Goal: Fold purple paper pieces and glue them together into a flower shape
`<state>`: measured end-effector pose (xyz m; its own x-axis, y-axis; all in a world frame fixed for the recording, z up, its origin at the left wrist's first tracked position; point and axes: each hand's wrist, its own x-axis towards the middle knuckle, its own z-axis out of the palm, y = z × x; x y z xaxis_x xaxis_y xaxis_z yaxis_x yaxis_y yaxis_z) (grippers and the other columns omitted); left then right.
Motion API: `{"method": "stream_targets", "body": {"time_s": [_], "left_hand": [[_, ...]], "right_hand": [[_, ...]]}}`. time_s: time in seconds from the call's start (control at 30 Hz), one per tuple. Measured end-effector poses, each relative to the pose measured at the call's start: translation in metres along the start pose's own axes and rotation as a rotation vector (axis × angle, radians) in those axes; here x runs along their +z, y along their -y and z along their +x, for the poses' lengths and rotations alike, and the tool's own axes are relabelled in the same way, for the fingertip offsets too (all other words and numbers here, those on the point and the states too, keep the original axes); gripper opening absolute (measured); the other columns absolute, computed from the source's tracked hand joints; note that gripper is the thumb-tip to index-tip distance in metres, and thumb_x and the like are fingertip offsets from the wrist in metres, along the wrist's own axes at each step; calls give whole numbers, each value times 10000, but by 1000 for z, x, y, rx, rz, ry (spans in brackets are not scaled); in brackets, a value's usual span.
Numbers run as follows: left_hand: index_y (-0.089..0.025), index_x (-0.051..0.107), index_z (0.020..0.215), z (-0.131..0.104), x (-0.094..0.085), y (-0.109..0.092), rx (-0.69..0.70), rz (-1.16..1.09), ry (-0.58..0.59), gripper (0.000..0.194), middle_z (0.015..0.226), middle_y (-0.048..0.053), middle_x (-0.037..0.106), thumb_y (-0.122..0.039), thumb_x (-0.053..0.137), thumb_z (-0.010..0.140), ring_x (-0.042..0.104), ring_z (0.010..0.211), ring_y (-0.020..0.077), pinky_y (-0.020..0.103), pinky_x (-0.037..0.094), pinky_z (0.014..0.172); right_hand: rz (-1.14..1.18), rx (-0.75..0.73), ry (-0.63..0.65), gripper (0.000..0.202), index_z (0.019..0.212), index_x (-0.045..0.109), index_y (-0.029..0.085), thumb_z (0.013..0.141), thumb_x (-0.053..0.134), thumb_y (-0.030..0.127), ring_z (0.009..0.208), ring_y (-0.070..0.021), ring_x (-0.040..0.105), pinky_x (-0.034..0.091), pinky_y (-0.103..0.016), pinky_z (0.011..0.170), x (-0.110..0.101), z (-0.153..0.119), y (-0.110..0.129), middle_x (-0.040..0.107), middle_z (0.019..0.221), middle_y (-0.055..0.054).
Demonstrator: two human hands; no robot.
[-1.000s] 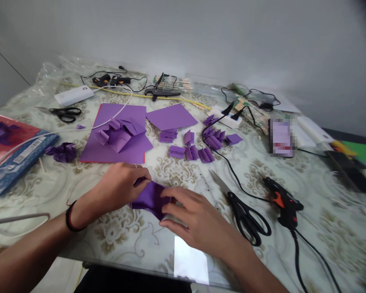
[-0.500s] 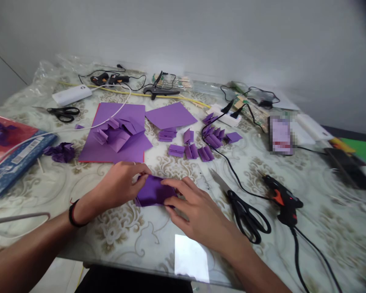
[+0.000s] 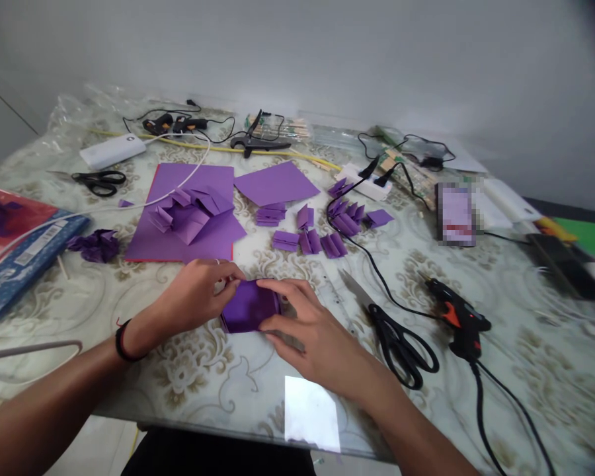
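Purple paper point(image 3: 250, 307): one small piece, layered at the edge, near the front of the table point(image 3: 203, 396), between both hands. Whether it rests flat on the surface cannot be told.

Left hand point(image 3: 201, 294): thumb and forefinger pinching the paper's far left corner; ring on one finger, black band at the wrist.

Right hand point(image 3: 310, 330): fingers spread about the paper's right end, forefinger on the far edge, another fingertip at the near edge.

Folded pieces point(image 3: 309, 242): purple, several, in loose groups beyond the hands.

Sheets point(image 3: 198, 178): purple, a red edge showing beneath; a folded pile point(image 3: 191, 228) lies on top. Another sheet point(image 3: 277, 182), just to the right.

Crumpled piece point(image 3: 95, 246): purple, beside a blue packet point(image 3: 27, 254).

Scissors point(image 3: 399, 344): black handles, blades apart from the right hand, pointing away.

Glue gun point(image 3: 463, 324): black, orange trigger, to the right of the scissors.

Power strip point(image 3: 367, 182): white, two black plugs fitted.

Phone point(image 3: 456, 213): screen lit, partly pixelated.

Power bank point(image 3: 113, 152): white, cable attached, far left.
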<state>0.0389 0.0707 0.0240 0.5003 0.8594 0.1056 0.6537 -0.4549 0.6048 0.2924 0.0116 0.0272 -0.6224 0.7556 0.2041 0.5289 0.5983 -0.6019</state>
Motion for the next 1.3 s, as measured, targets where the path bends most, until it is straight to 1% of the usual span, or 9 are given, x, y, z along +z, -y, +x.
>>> {"method": "stream_targets", "body": {"time_s": [0.13, 0.23, 0.33, 0.43, 0.63, 0.83, 0.97, 1.07, 1.3], "left_hand": [[-197, 794, 1097, 0, -4, -6, -39, -14, -12, 231, 995, 49, 849, -272, 591, 1017, 759, 799, 198, 296, 527, 718], [-201, 768, 1191, 0, -19, -8, -54, -131, 23, 327, 1112, 63, 836, -425, 556, 1081, 760, 881, 193, 270, 541, 715], [-242, 734, 1290, 0, -37, 0, 9, -214, 183, 345, 1252, 57, 797, -470, 581, 1080, 748, 997, 189, 277, 567, 845], [-269, 701, 1364, 0, -45, 13, 70, -194, 322, 530, 1296, 61, 769, -492, 836, 903, 728, 942, 192, 293, 573, 847], [-231, 722, 1232, 2, -25, 16, 63, -98, 319, 337, 947, 2, 760, -219, 808, 906, 695, 820, 170, 260, 513, 749], [-255, 713, 1210, 1, -8, 11, 64, -56, 268, 314, 827, -43, 692, -184, 775, 911, 667, 728, 156, 248, 463, 685], [-241, 683, 1207, 0, -1, 13, 88, -18, 218, 309, 837, -38, 688, -193, 776, 915, 673, 742, 166, 262, 468, 697], [-233, 653, 1221, -1, 4, 14, 122, 15, 200, 324, 918, -12, 709, -179, 765, 921, 697, 830, 190, 283, 506, 754], [-216, 648, 1118, -3, 11, 10, 224, 131, 183, 214, 1135, 64, 682, -107, 696, 940, 690, 992, 229, 336, 549, 863]], "right_hand": [[1, 25, -46, 234, 1180, 739, 248, 1016, 627, 125, 1422, -327, 518, 559, -587, 1134, 1, 0, -4, 535, 1555, -127], [11, 80, -76, 474, 1445, 588, 305, 1006, 664, 146, 1452, -321, 527, 524, -601, 1183, -1, -1, -7, 531, 1529, -130], [51, 156, -89, 587, 1516, 472, 320, 996, 703, 178, 1408, -298, 580, 528, -561, 1186, -4, -2, -11, 556, 1457, -120], [77, 186, -66, 520, 1418, 509, 280, 968, 736, 150, 1330, -282, 632, 563, -512, 1137, -4, -3, -15, 618, 1359, -101], [90, 144, 5, 340, 1215, 611, 225, 945, 758, 80, 1230, -257, 666, 580, -464, 1074, 0, -1, -19, 656, 1268, -99], [112, 111, 12, 292, 1217, 692, 211, 950, 796, 153, 1218, -265, 675, 584, -468, 1065, 1, 0, -19, 701, 1264, -102], [116, 102, 6, 199, 1197, 741, 197, 1024, 735, 295, 1192, -263, 681, 583, -473, 1059, 2, 1, -18, 724, 1224, -100], [102, 80, -21, 152, 1175, 757, 196, 1055, 673, 237, 1154, -253, 676, 585, -471, 1040, 7, 3, -20, 722, 1179, -96], [11, 91, -49, 158, 1078, 748, 177, 940, 776, 106, 1111, -281, 646, 568, -517, 1020, 21, 6, -24, 698, 1132, -94]]}}
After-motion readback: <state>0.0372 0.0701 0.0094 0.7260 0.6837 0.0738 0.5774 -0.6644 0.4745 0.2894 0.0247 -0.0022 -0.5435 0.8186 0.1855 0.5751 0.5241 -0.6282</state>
